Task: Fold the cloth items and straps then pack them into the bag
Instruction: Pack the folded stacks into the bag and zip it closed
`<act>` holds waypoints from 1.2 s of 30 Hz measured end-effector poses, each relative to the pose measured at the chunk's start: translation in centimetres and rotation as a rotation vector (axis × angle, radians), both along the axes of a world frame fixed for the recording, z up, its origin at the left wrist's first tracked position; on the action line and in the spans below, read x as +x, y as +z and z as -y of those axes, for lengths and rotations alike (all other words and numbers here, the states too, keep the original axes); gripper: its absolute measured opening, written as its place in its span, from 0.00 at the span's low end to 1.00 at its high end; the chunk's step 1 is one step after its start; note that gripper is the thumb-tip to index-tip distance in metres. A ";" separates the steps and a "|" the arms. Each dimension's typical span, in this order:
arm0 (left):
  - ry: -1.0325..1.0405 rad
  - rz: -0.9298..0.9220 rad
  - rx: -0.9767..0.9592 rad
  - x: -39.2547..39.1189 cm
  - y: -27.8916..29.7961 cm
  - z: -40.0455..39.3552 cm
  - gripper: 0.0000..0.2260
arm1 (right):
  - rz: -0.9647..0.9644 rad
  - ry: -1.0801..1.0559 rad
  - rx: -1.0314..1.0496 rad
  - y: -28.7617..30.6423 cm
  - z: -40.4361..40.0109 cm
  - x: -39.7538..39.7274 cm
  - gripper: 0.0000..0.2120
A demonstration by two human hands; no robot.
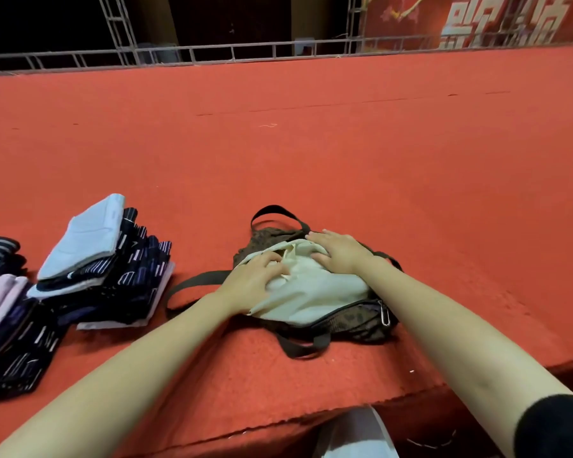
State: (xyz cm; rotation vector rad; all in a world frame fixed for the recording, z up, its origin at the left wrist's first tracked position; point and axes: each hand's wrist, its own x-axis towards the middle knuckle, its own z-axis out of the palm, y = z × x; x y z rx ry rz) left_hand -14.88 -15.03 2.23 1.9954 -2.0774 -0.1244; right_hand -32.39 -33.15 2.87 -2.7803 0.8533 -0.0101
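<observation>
Cream cloth (311, 292) bulges from brown bag (354, 325) on red stage floor (311, 143). Left hand (250, 282) pinches a fold; right hand (339, 251) presses flat, fingers spread. Risk: cloth springs out (overfilled), zipper snags fabric.

A wide raised platform covered in red-orange felt carpet (311, 143) fills most of the view, its frayed front edge at the bottom. Along its far side runs a grey metal truss railing (232, 51). Behind lies darkness, with a red banner bearing large white characters (497, 18) at upper right.
</observation>
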 end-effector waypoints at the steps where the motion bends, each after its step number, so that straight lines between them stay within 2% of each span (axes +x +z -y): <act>1: -0.015 -0.021 0.018 0.4 -0.3 0.0 0.22 | 0.056 -0.013 0.005 -0.2 0.2 0.1 0.21; 4: -0.073 -0.081 0.024 1.3 -1.0 0.0 0.18 | 0.236 -0.089 0.065 0.0 0.6 0.2 0.16; 6: -0.076 -0.155 -0.001 1.2 -1.2 -0.4 0.15 | 0.278 -0.147 0.098 0.2 0.6 0.4 0.14; 11: 0.183 -0.650 -0.125 0.1 0.5 -2.2 0.14 | 0.381 -0.225 0.248 2.1 -1.2 1.0 0.15; 14: 0.232 -0.824 -0.254 0.4 2.9 -3.3 0.14 | 0.504 -0.192 0.273 4.4 -3.9 1.7 0.17; 18: 0.356 -0.735 -0.500 1.3 7.7 -6.0 0.15 | 0.693 -0.110 0.365 7.8 -9.3 5.1 0.13; 21: 0.465 -0.606 -0.739 3.7 12.0 -9.9 0.14 | 0.827 -0.106 0.595 10.5 -14.1 9.1 0.09; 24: 0.589 -0.454 -0.886 8.1 14.6 -14.5 0.13 | 0.826 -0.139 0.756 12.2 -18.3 13.7 0.09; 26: 0.743 -0.428 -0.802 11.9 14.6 -16.5 0.14 | 0.768 -0.155 0.808 13.1 -20.5 16.8 0.17; 28: 0.921 -0.533 -0.563 14.9 13.6 -17.6 0.20 | 0.661 -0.206 0.903 13.6 -22.4 19.3 0.28; 29: 0.988 -0.608 -0.424 15.8 13.0 -17.8 0.24 | 0.607 -0.231 0.972 13.6 -23.2 20.5 0.30; 31: 1.030 -0.734 -0.250 16.7 11.6 -17.8 0.32 | 0.527 -0.262 1.045 12.6 -24.0 22.6 0.35; 33: 1.003 -0.735 -0.209 16.9 10.6 -17.2 0.34 | 0.480 -0.283 1.019 11.3 -23.9 24.1 0.42; 34: 0.987 -0.717 -0.194 16.8 10.3 -16.9 0.32 | 0.481 -0.298 1.000 10.8 -23.6 24.7 0.41; 36: 0.938 -0.721 -0.147 16.7 9.6 -16.3 0.27 | 0.488 -0.324 0.975 11.1 -23.6 24.4 0.27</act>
